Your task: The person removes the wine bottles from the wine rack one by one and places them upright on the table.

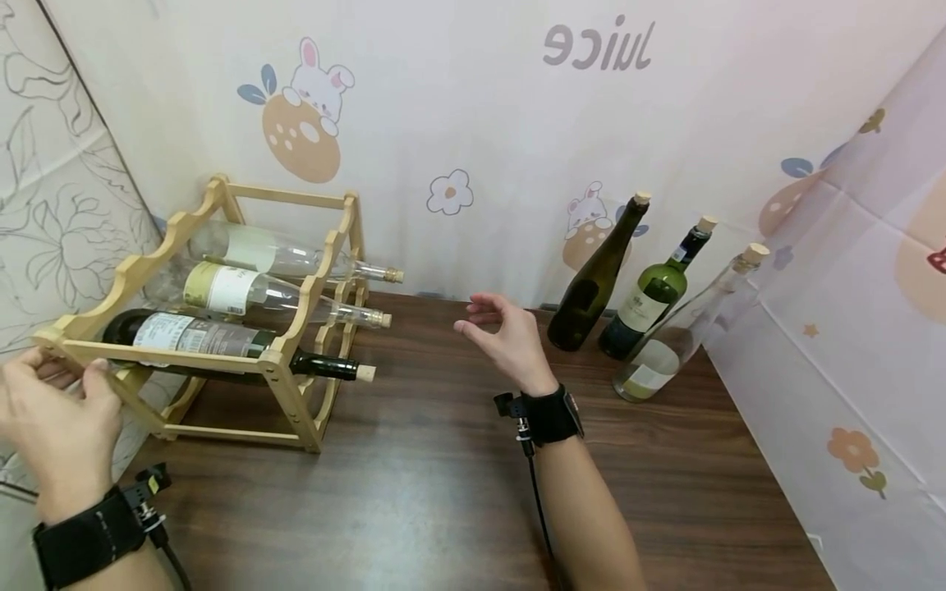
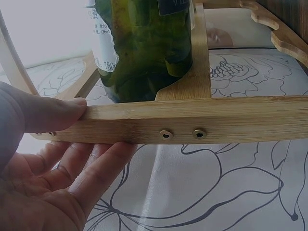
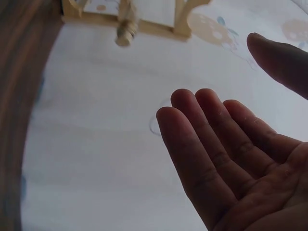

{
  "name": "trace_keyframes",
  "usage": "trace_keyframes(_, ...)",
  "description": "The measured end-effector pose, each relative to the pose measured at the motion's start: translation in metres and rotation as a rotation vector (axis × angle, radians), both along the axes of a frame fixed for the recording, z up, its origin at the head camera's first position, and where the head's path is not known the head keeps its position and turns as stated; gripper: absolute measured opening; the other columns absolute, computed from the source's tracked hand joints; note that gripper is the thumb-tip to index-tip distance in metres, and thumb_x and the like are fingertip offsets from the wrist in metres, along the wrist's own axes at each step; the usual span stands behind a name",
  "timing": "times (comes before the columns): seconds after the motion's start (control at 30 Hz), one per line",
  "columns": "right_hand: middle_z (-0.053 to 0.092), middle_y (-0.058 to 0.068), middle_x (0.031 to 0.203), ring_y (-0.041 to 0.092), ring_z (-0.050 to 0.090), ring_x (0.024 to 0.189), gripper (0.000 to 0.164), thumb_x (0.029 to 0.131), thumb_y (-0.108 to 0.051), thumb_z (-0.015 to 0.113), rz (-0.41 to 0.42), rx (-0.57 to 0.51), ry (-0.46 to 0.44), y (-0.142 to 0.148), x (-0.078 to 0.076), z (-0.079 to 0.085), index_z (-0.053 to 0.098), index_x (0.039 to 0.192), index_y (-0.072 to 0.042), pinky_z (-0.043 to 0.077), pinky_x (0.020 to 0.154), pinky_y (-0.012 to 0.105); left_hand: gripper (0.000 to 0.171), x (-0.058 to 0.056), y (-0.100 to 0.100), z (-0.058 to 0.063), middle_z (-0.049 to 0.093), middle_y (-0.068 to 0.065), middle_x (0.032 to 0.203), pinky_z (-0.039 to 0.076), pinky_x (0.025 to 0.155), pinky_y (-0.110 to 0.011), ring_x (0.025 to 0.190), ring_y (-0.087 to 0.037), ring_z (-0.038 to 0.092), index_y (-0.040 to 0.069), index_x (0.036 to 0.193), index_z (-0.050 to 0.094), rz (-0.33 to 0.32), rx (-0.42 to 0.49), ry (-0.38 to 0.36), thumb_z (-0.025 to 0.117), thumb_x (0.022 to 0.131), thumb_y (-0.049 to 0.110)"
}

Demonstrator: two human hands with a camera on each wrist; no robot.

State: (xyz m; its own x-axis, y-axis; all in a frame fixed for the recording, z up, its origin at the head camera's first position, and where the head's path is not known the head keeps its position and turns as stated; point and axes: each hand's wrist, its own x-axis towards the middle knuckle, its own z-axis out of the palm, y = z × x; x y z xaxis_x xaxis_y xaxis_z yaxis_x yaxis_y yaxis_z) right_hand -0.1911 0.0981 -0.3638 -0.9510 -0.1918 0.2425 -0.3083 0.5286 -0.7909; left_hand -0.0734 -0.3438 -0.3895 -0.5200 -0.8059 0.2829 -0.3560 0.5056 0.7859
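At the left stands a wooden wine rack (image 1: 192, 359) with three corked bottles lying across its top tier. Nearest is a dark wine bottle (image 1: 195, 336); behind it lie a clear bottle with a yellow and white label (image 1: 235, 290) and a clear bottle with a pale label (image 1: 284, 256). My left hand (image 1: 66, 419) grips the rack's near left corner, thumb on top of the wooden rail (image 2: 192, 118) and fingers under it. Over the middle of the table, my right hand (image 1: 513, 341) is held with fingers loosely extended and nothing in it; the left wrist view shows a green bottle base (image 2: 144, 62) behind the rail.
Three corked bottles stand upright at the back right: a dark slender bottle (image 1: 591, 291), a green bottle (image 1: 643, 312) and a clear bottle (image 1: 654, 369). A patterned curtain (image 1: 458, 98) hangs behind the brown wooden table (image 1: 414, 492). Cables trail from both wrist cameras.
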Motion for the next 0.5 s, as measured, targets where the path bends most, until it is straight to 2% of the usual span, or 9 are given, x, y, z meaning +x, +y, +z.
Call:
trace_keyframes(0.17, 0.074, 0.011, 0.122, 0.029, 0.074, 0.111, 0.048, 0.093, -0.023, 0.082, 0.031, -0.004, -0.032, -0.018, 0.004, -0.016, 0.066, 0.136, -0.007, 0.064, 0.094, 0.045, 0.047, 0.001, -0.001, -0.001, 0.057, -0.008, 0.146, 0.046, 0.105, -0.005, 0.108, 0.016, 0.049, 0.014, 0.152, 0.046, 0.01, -0.012, -0.001, 0.049, 0.106, 0.023)
trace_keyframes(0.33, 0.074, 0.011, 0.123, 0.027, 0.075, 0.111, 0.05, 0.093, -0.024, 0.082, 0.062, 0.008, -0.074, -0.032, 0.009, -0.032, 0.066, 0.138, -0.008, 0.064, 0.095, 0.044, 0.046, 0.001, -0.003, -0.002, 0.062, -0.006, 0.14, 0.043, 0.095, 0.002, 0.091, 0.028, 0.035, 0.015, 0.149, 0.05, 0.016, -0.046, 0.02, 0.051, 0.105, 0.023)
trace_keyframes(0.5, 0.074, 0.012, 0.123, 0.028, 0.075, 0.11, 0.051, 0.092, -0.022, 0.083, 0.073, -0.014, -0.109, -0.04, 0.012, -0.047, 0.065, 0.138, -0.007, 0.065, 0.093, 0.043, 0.044, 0.001, -0.003, -0.001, 0.063, -0.008, 0.14, 0.04, 0.091, 0.003, 0.09, 0.03, 0.036, 0.016, 0.148, 0.052, 0.006, -0.073, 0.039, 0.053, 0.104, 0.022)
